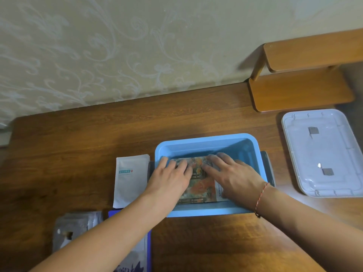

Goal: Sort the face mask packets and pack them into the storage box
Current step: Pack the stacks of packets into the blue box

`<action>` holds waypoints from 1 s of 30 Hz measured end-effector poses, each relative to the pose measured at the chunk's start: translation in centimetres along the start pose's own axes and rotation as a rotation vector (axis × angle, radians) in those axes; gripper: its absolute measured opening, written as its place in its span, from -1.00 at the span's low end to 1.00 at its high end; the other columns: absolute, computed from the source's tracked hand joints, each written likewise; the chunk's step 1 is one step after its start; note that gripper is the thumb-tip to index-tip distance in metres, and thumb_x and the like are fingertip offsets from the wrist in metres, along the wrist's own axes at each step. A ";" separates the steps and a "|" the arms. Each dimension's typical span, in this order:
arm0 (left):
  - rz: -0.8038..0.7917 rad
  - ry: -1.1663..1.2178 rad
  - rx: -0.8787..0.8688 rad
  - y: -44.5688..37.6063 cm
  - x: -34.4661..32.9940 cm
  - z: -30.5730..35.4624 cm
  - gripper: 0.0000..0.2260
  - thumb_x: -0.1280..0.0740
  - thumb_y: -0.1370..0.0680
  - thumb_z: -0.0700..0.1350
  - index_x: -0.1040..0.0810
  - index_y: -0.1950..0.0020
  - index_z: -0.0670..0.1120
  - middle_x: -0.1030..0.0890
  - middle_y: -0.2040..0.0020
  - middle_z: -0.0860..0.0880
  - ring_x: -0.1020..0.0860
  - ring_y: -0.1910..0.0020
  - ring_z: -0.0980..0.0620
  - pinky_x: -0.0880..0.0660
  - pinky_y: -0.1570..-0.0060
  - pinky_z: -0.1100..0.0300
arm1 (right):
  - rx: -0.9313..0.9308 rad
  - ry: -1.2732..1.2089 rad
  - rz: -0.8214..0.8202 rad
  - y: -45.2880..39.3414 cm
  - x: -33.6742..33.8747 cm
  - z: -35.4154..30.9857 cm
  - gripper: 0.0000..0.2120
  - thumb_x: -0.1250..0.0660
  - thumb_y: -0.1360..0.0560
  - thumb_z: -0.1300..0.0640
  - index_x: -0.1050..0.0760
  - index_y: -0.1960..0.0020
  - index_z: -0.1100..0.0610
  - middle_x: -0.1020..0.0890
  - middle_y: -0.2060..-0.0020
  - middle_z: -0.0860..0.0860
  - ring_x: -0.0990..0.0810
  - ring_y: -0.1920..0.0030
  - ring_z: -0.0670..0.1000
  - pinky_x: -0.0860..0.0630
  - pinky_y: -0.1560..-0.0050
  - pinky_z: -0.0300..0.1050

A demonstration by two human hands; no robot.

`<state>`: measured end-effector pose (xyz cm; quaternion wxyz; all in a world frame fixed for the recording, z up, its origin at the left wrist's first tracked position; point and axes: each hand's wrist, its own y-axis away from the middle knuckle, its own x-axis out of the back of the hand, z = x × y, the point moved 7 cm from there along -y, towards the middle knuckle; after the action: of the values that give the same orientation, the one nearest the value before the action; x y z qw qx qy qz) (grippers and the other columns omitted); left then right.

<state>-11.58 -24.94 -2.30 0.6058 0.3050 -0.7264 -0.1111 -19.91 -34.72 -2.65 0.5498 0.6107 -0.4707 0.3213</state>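
Observation:
A blue storage box (208, 143) stands open on the wooden table. Inside it lie floral orange-patterned mask packets (200, 185). Both hands reach into the box. My left hand (170, 179) lies flat on the left part of the floral packets, fingers spread. My right hand (231, 177) presses on their right part, fingers apart. A stack of white mask packets (130, 179) lies just left of the box. Silver-grey packets (72, 228) and blue-purple packets (145, 250) lie at the near left, partly hidden by my left forearm.
The box's translucent white lid (324, 154) lies upside down on the table at the right. A small wooden two-tier shelf (302, 75) stands at the back right against the patterned wall. Bare table shows at the far left and behind the box.

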 end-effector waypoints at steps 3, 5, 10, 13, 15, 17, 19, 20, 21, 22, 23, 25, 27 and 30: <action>-0.009 -0.032 0.014 -0.2 0.2 0.3 -0.06 -0.49 -0.43 -0.21 0.08 -0.60 -0.17 -0.20 -0.53 -0.21 -0.38 -0.38 -0.26 -0.10 -0.47 -0.12 | 0.007 0.046 -0.070 -0.6 -1.0 0.3 -0.20 -0.36 -0.51 0.04 0.05 -0.57 0.03 -0.05 -0.54 0.10 -0.05 -0.52 0.17 -0.41 -0.33 0.12; -0.021 -0.032 0.022 -0.3 0.2 0.4 -0.08 -0.47 -0.44 -0.22 0.09 -0.60 -0.18 -0.18 -0.54 -0.23 -0.37 -0.40 -0.28 -0.13 -0.49 -0.09 | 0.011 0.045 -0.069 -0.7 -1.2 0.3 -0.18 -0.37 -0.50 0.02 0.07 -0.56 0.03 -0.04 -0.53 0.10 -0.05 -0.52 0.16 -0.47 -0.28 0.10; -0.067 -0.010 0.059 -1.2 -0.8 0.6 -0.19 -0.39 -0.57 -0.13 0.12 -0.58 -0.22 -0.10 -0.56 -0.33 -0.38 -0.41 -0.27 -0.19 -0.46 -0.02 | 0.006 0.004 -0.066 -0.7 -1.2 0.2 -0.17 -0.38 -0.49 -0.01 0.08 -0.56 0.00 -0.03 -0.52 0.04 -0.04 -0.52 0.12 -0.57 -0.17 0.04; -0.146 0.036 0.078 -1.6 -1.3 0.6 -0.14 -0.41 -0.55 -0.17 0.18 -0.59 -0.21 -0.01 -0.57 -0.36 -0.29 -0.47 -0.28 -0.16 -0.50 -0.02 | 0.010 -0.008 -0.069 -0.8 -1.5 0.3 -0.14 -0.40 -0.48 -0.03 0.10 -0.56 -0.02 -0.02 -0.52 0.03 -0.03 -0.52 0.11 -0.57 -0.17 0.04; -0.181 0.055 0.087 -1.7 -1.2 0.5 -0.10 -0.43 -0.51 -0.23 0.19 -0.59 -0.20 0.00 -0.56 -0.37 -0.28 -0.48 -0.28 -0.18 -0.51 -0.02 | 0.010 -0.018 -0.081 -0.8 -1.5 0.3 -0.11 -0.42 -0.46 -0.02 0.11 -0.56 -0.03 -0.01 -0.52 0.02 -0.02 -0.52 0.10 -0.57 -0.18 0.06; -0.188 0.056 0.095 -1.7 -1.0 0.5 -0.08 -0.44 -0.48 -0.27 0.18 -0.59 -0.21 -0.01 -0.56 -0.39 -0.31 -0.46 -0.28 -0.20 -0.50 -0.02 | 0.012 -0.018 -0.081 -0.8 -1.3 0.3 -0.11 -0.43 -0.45 -0.02 0.10 -0.55 -0.02 -0.02 -0.52 0.02 -0.03 -0.51 0.11 -0.57 -0.16 0.07; -0.183 0.040 0.106 -1.7 -0.9 0.7 -0.08 -0.44 -0.48 -0.27 0.18 -0.59 -0.23 -0.04 -0.55 -0.40 -0.33 -0.45 -0.29 -0.21 -0.49 -0.02 | 0.016 -0.013 -0.069 -0.8 -1.1 0.2 -0.11 -0.43 -0.45 -0.02 0.10 -0.55 -0.02 -0.03 -0.52 0.05 -0.03 -0.51 0.11 -0.58 -0.15 0.07; -0.183 0.028 0.114 -1.7 -0.9 0.8 -0.08 -0.45 -0.48 -0.25 0.18 -0.58 -0.24 -0.05 -0.55 -0.40 -0.32 -0.46 -0.29 -0.20 -0.49 -0.02 | 0.017 -0.012 -0.065 -0.7 -1.1 0.2 -0.11 -0.42 -0.46 -0.02 0.10 -0.56 -0.01 -0.03 -0.52 0.05 -0.04 -0.51 0.11 -0.58 -0.14 0.07; -0.185 0.022 0.124 -1.6 -0.8 0.9 -0.08 -0.45 -0.48 -0.24 0.17 -0.58 -0.25 -0.05 -0.54 -0.40 -0.31 -0.46 -0.30 -0.19 -0.50 -0.03 | 0.020 -0.010 -0.061 -0.7 -1.1 0.1 -0.11 -0.42 -0.46 -0.02 0.10 -0.56 -0.01 -0.03 -0.52 0.05 -0.04 -0.51 0.11 -0.58 -0.14 0.07; -0.190 0.020 0.134 -1.5 -0.9 0.9 -0.07 -0.46 -0.48 -0.23 0.17 -0.58 -0.25 -0.06 -0.54 -0.40 -0.29 -0.47 -0.31 -0.17 -0.50 -0.03 | 0.021 -0.010 -0.061 -0.7 -1.1 0.1 -0.11 -0.42 -0.46 -0.03 0.10 -0.56 -0.01 -0.04 -0.52 0.05 -0.04 -0.51 0.11 -0.58 -0.15 0.06; -0.196 0.024 0.143 -1.5 -0.9 1.0 -0.06 -0.46 -0.48 -0.22 0.18 -0.58 -0.25 -0.05 -0.55 -0.40 -0.27 -0.49 -0.31 -0.15 -0.51 -0.04 | 0.018 -0.014 -0.062 -0.7 -1.2 0.2 -0.10 -0.43 -0.45 -0.03 0.10 -0.56 -0.01 -0.04 -0.52 0.05 -0.04 -0.51 0.11 -0.58 -0.15 0.06; -0.218 0.029 0.137 -1.2 -0.5 0.9 -0.06 -0.47 -0.49 -0.20 0.19 -0.58 -0.25 -0.02 -0.56 -0.38 -0.20 -0.52 -0.30 -0.08 -0.53 -0.06 | 0.016 -0.019 -0.064 -0.6 -1.1 0.3 -0.10 -0.43 -0.46 -0.03 0.11 -0.56 -0.01 -0.03 -0.52 0.04 -0.03 -0.52 0.11 -0.57 -0.17 0.06; -0.195 0.044 0.080 -0.5 0.4 0.4 -0.10 -0.43 -0.50 -0.25 0.16 -0.59 -0.27 0.04 -0.58 -0.35 -0.09 -0.56 -0.27 -0.01 -0.55 -0.06 | 0.015 -0.025 -0.064 -0.5 -0.8 0.4 -0.11 -0.42 -0.46 -0.03 0.11 -0.56 -0.02 -0.01 -0.53 0.03 -0.01 -0.53 0.09 -0.53 -0.24 0.04; -0.027 0.330 -0.067 1.9 2.7 -1.1 -0.28 -0.36 -0.55 -0.28 -0.05 -0.61 -0.12 -0.04 -0.62 -0.10 -0.11 -0.57 -0.07 -0.10 -0.51 0.08 | -0.007 -0.064 -0.027 0.1 0.2 0.5 -0.17 -0.41 -0.46 -0.07 0.01 -0.56 -0.03 -0.06 -0.54 0.02 -0.02 -0.54 0.08 -0.45 -0.32 0.04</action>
<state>-11.30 -24.76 1.21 0.7250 0.3084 -0.6089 -0.0921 -20.01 -35.23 -2.49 0.5408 0.6249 -0.4812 0.2924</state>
